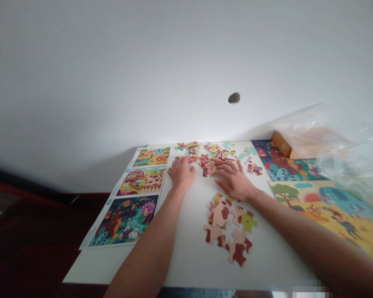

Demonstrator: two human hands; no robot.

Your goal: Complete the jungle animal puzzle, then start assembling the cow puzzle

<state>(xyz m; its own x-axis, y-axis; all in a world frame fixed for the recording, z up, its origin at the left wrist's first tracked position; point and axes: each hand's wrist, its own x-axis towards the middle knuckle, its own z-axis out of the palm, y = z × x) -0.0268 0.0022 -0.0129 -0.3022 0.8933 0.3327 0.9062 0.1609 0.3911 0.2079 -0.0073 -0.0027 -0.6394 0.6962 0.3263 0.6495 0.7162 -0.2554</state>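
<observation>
Puzzle pieces (204, 162) lying heaped on far side of counter (192, 260); nearer, cow-patterned cluster (221, 213) stretching lengthwise away from person, far end leaning left. Left hand (182, 174) reaching forward, palm down, open, fingers slightly bent at heap's left edge. Right hand (234, 181) angling inward, open, fingers spreading over near edge. Picture sheet (129, 194) lying left, elephant puzzle (345, 205) right.

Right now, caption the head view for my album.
Left hand and right hand near jigsaw pieces, picture sheet alongside.
</observation>
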